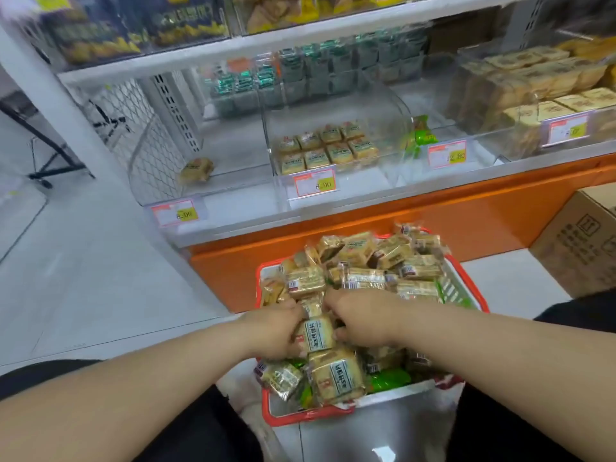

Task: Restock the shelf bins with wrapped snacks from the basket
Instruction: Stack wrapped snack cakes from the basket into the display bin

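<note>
The red basket (466, 288) sits on the floor before the orange shelf base (433, 228), heaped with wrapped snacks (360, 261). The left hand (276, 331) and right hand (360, 323) are both in the heap, fingers curled round one packet (316, 335) between them; its print is unreadable. The middle bin (376, 175), tagged "8.90" (315, 183), holds two rows of packets. Adjacent tags read "8.90" (175, 212) and "12.80" (447, 155).

Clear bins (333, 128) of wrapped snacks are ranged along a white shelf (383, 208); a red basket (466, 278) and carton (580, 241) are set on the floor (100, 278)
</note>
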A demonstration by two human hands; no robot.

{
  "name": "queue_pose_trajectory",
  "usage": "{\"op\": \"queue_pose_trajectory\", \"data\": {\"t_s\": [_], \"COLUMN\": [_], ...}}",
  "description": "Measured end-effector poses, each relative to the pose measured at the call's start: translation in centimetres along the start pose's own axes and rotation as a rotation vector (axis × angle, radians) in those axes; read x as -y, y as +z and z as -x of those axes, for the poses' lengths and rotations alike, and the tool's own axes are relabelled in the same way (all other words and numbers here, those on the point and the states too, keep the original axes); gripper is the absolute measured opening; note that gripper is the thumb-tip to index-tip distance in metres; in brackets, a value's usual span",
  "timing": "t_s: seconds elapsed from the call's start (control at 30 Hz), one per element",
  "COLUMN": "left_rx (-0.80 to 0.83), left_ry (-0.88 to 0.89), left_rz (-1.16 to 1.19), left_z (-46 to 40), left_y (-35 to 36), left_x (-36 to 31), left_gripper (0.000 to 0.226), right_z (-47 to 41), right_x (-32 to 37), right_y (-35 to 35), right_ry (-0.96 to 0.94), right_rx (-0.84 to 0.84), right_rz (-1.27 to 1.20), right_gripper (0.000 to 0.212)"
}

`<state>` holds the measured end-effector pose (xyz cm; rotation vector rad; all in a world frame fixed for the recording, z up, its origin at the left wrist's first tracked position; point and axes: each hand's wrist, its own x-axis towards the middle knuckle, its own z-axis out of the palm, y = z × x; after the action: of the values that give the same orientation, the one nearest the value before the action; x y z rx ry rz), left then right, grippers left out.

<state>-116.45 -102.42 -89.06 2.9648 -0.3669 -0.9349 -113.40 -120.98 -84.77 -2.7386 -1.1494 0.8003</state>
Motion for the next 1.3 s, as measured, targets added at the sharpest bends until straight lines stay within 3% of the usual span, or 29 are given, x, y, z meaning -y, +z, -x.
{"op": "queue_pose_trajectory", "data": {"t_s": [0.2, 0.3, 0.37, 0.53, 0.7, 0.8, 0.87, 1.0, 1.1, 1.2, 1.3], "left_rx": [-0.111, -0.126, -0.152, -0.358, -0.618, -0.786, -0.762, -0.549, -0.528, -0.535, -0.527], "left_ry": [-0.076, -0.042, 0.012, 0.094, 0.201, 0.117, 0.015, -0.090, -0.091, -0.078, -0.070], "left_rz": [0.313, 0.544, 0.592, 0.634, 0.717, 0.627, 0.554, 0.467, 0.391, 0.355, 0.325], "left_z": [-0.4, -0.6, -0.4, 0.7, 1.3, 1.0, 0.6, -0.9, -1.8, -1.9, -2.0], "left_y": [1.3, 0.3, -1.1, -6.0, -11.5, -14.7, -15.9, -15.9, -15.8, -15.8, -15.9], "left_x": [0.2, 0.4, 0.6, 0.7, 1.0, 2.3, 3.6, 4.9, 5.2, 5.7, 6.1], "left_gripper": [0.041, 0.031, 0.032, 0.035, 0.037, 0.050, 0.067, 0.081, 0.087, 0.090, 0.088], "right_z": [-1.4, -2.2, -2.5, -2.7, -2.9, -3.0, -3.7, -8.0, -12.1, -15.0, -16.7], "right_x": [0.1, -0.1, -0.2, -1.0, -2.1, -3.4, -4.4, -6.3, -7.5, -8.1, -7.8], "right_y": [1.4, 1.6, 1.1, -3.0, -9.8, -14.3, -16.3, -18.5, -19.6, -20.3, -20.6], "right_ry": [0.014, 0.015, 0.030, 0.107, 0.135, 0.150, 0.140, 0.182, 0.279, 0.375, 0.409], "right_rx": [0.038, 0.041, 0.026, -0.165, -0.296, -0.458, -0.559, -0.690, -0.625, -0.347, -0.109], "right_rz": [-0.025, -0.012, -0.002, 0.073, -0.185, -0.388, -0.549, -0.818, -0.775, -0.568, -0.466], "right_gripper": [0.039, 0.029, 0.034, 0.045, 0.035, 0.032, 0.035, 0.019, 0.034, 0.036, 0.024]}}
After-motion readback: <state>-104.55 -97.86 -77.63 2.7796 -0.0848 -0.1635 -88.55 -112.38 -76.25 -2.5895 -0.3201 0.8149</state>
